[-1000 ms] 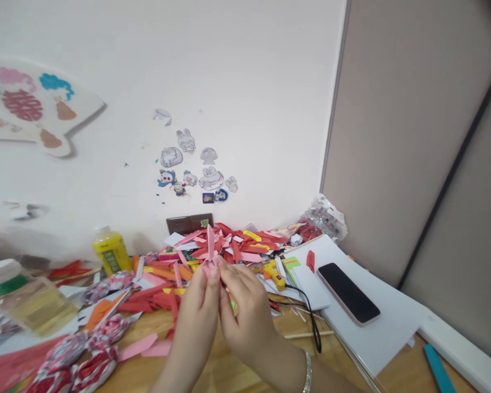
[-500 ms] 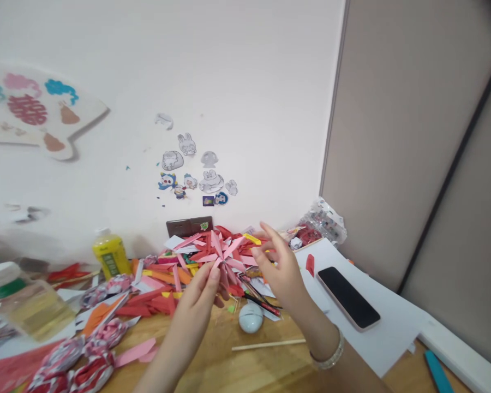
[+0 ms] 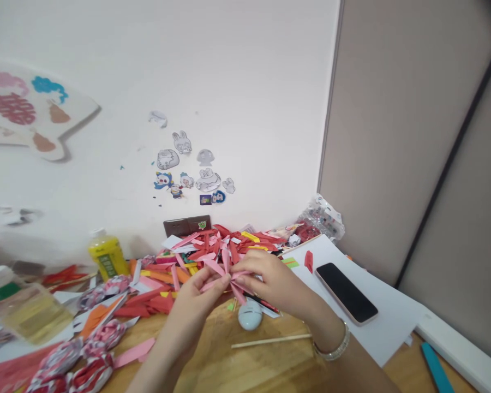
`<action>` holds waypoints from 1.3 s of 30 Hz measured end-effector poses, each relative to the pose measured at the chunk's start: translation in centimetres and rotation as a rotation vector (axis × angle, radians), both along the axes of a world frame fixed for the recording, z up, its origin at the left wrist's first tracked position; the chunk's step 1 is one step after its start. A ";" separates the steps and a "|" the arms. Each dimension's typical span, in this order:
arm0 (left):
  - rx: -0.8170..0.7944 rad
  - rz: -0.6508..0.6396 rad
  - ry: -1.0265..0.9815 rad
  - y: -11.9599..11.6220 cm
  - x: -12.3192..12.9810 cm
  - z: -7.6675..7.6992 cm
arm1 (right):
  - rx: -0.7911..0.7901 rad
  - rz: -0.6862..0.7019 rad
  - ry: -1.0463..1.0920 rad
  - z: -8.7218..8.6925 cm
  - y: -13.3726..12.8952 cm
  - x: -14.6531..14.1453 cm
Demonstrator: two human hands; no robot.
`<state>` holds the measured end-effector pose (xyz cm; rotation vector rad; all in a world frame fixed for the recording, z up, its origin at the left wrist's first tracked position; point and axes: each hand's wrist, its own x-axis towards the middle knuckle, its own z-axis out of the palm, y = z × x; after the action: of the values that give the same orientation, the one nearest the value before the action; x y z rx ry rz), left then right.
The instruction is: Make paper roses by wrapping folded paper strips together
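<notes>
Between my two hands is a pink folded-paper flower (image 3: 226, 261) with long, narrow petals spreading from its centre. My left hand (image 3: 202, 289) pinches it from the left, thumb near the middle. From the right, my right hand (image 3: 265, 275) closes its fingers on a petal on that side. Parts of the lower petals are hidden by the hands. Just below sits a pale blue egg-shaped object (image 3: 250, 315) on the wooden table (image 3: 229, 371). A thin wooden stick (image 3: 272, 341) lies in front of it.
Folded red, pink and orange paper strips (image 3: 147, 300) heap up behind and to the left. A yellow-labelled bottle (image 3: 107, 255) and a clear jar (image 3: 27, 308) stand at left. On the right, a phone (image 3: 346, 293) rests on white paper (image 3: 376, 341), near a teal tool (image 3: 437, 367).
My right hand has come down and left from beside the flower and now grips it. The flower has tilted and moved slightly lower. The view has shifted a little.
</notes>
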<state>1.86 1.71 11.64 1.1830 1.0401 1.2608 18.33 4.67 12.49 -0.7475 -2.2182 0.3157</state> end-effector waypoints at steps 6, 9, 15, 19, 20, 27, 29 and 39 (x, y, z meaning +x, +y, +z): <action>0.049 -0.009 0.169 0.1 -0.2 0.0 | -0.017 0.119 -0.031 0.1 0.5 0.9; 0.095 0.000 0.264 0.3 -0.5 0.1 | -0.075 0.102 0.009 0.2 0.4 0.9; 0.066 -0.158 0.312 0.3 -0.5 0.2 | -0.212 0.124 0.205 0.4 -0.1 0.4; 0.053 -0.092 0.224 0.2 -0.5 0.0 | -0.245 0.133 0.191 0.6 0.0 1.0; 0.042 -0.091 0.202 0.2 -0.5 0.0 | -0.252 0.133 0.167 0.7 0.0 1.3; -0.025 -0.129 0.263 0.2 -0.5 -0.1 | 0.035 0.035 -0.134 0.5 -0.3 1.2; 0.008 -0.094 0.302 0.3 -0.4 -0.2 | 0.160 -0.044 -0.192 0.2 -0.2 0.8; 0.051 -0.015 0.332 0.8 -0.4 -1.0 | 0.512 -0.245 -0.315 -0.4 0.1 -0.6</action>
<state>1.41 2.49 10.68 1.4702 1.2415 1.1064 17.75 4.73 12.12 -0.8055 -2.3140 -0.5067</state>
